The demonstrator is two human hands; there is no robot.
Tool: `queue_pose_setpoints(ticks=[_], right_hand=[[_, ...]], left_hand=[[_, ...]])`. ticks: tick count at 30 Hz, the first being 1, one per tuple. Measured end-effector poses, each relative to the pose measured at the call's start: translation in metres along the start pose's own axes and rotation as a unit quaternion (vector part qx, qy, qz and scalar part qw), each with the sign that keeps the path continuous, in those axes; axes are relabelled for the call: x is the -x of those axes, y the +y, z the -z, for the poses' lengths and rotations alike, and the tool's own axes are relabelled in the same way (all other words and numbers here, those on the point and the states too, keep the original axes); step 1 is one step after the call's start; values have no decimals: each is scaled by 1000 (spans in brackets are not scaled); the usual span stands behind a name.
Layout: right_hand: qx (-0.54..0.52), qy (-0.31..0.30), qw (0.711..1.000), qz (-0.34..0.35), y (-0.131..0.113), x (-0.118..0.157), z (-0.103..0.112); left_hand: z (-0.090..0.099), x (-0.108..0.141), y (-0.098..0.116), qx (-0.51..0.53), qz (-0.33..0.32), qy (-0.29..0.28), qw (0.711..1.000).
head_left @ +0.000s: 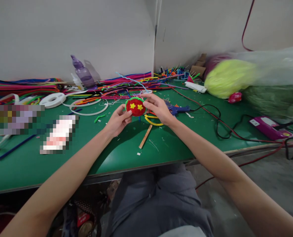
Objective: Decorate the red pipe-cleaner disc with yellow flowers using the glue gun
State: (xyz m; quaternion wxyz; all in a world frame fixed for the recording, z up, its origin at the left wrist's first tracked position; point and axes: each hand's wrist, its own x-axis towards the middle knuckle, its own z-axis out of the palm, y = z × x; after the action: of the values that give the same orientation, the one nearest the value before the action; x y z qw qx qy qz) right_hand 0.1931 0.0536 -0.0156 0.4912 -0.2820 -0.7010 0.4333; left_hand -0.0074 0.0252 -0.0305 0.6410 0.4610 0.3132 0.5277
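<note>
A round red fuzzy piece (136, 111) with two yellow star shapes and a green rim is held up above the green table (121, 148). My left hand (119, 120) pinches its left edge between thumb and fingers. On the other side, my right hand (158, 108) grips its upper right edge. Behind the hands lie yellow curved stems (154, 121) and a blue glue gun (179, 110), partly hidden by my right hand. A flat wooden stick (145, 136) rests on the table below the piece.
Colourful pipe cleaners (25, 87) run along the wall. A purple bottle (84, 74) and white tape roll (52, 100) stand left. At right are a purple power strip (270, 127), black cables, and a plastic bag of yellow material (229, 78).
</note>
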Motion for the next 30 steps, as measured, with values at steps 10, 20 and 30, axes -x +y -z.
queue_pose_setpoints(ticks=[10, 20, 30], right_hand=[[25, 5, 999, 26, 2, 0, -3], [28, 36, 999, 21, 6, -2, 1], [30, 32, 999, 17, 9, -1, -3]], left_hand=[[-1, 0, 0, 5, 9, -6, 1000], [-1, 0, 3, 20, 13, 11, 1000], [-1, 0, 3, 13, 11, 5, 1000]])
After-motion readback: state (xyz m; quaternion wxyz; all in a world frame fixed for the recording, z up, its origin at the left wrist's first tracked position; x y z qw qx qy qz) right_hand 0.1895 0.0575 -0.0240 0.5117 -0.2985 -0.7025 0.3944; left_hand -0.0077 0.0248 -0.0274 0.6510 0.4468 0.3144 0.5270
